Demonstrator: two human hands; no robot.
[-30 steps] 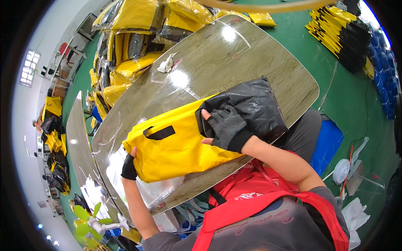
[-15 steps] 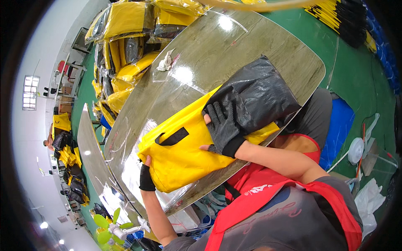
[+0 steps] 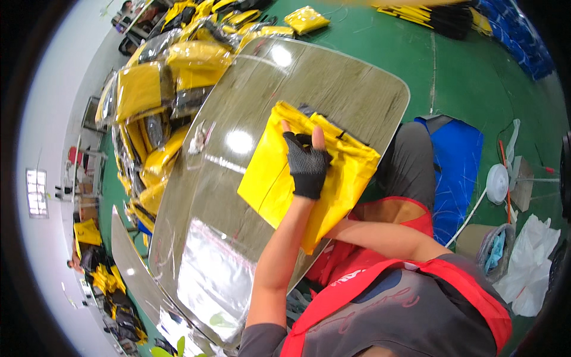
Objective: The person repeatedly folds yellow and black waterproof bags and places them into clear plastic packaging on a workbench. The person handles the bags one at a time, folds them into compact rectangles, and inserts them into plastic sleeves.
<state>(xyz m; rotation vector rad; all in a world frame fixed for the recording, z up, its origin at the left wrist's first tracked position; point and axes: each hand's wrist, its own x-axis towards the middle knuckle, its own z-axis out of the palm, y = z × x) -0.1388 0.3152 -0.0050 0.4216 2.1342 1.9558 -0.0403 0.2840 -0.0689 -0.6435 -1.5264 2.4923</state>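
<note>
Tabletop (image 3: 351,89), clear plastic (image 3: 214,268) near yellow bag (image 3: 348,172)

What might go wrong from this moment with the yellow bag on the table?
The yellow bag lies close to the near edge of the table, so it might slip toward the lap. Its folded layers might also spring open, since only the left hand shows on top of them; the right hand is hidden, so its support cannot be judged.

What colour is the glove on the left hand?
The glove is mostly black, with a fine greyish pattern; the head view shows it best.
</note>
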